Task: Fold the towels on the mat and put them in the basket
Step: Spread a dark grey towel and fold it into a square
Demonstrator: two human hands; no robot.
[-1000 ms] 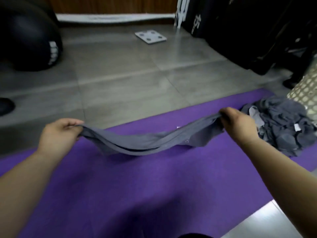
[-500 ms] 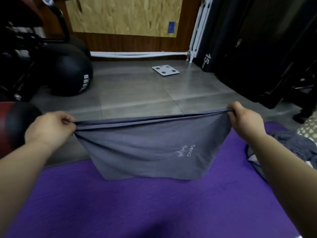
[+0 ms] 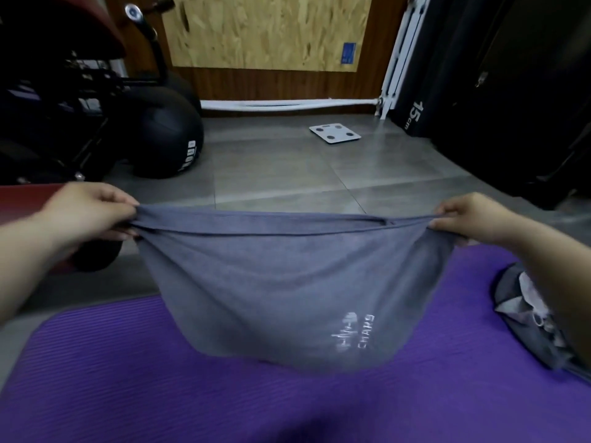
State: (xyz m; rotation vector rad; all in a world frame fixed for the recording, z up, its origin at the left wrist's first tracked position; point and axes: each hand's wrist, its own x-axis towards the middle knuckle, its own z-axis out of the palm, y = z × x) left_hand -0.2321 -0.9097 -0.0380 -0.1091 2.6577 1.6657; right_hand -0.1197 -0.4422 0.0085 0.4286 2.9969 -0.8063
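Head view. Grey towel [image 3: 287, 282] held up in the air over the purple mat [image 3: 192, 394], stretched wide between two hands. Left hand [image 3: 86, 212] at the towel's top left corner, fingers [image 3: 118, 199] closed tight on the cloth. Right hand [image 3: 473, 219] at the top right corner, fingers [image 3: 447, 210] pinched shut on the cloth too. Top edge doubled, two layers showing, pulled almost straight from hand to hand with a slight sag in the middle. Sides slanting inward toward a rounded lower edge hanging just above the mat; whether that edge touches the mat, cannot tell. Pale lettering [image 3: 355, 330] near the lower right of the towel, blurred and unreadable.

Mat filling the near part of the scene, its rounded far-left corner lying on the grey tiled floor [image 3: 287, 174]. Open mat all along the near side, under and in front of the towel. Open floor beyond the towel as far as a white scale [image 3: 335, 132] near the far wall. Pile of other grey towels [image 3: 527, 314] at the right edge of the mat, partly covered by the right forearm and cut off by the frame. Black ball [image 3: 166, 145] and dark exercise gear on the far left, dark pads on the far right, details lost in shadow.
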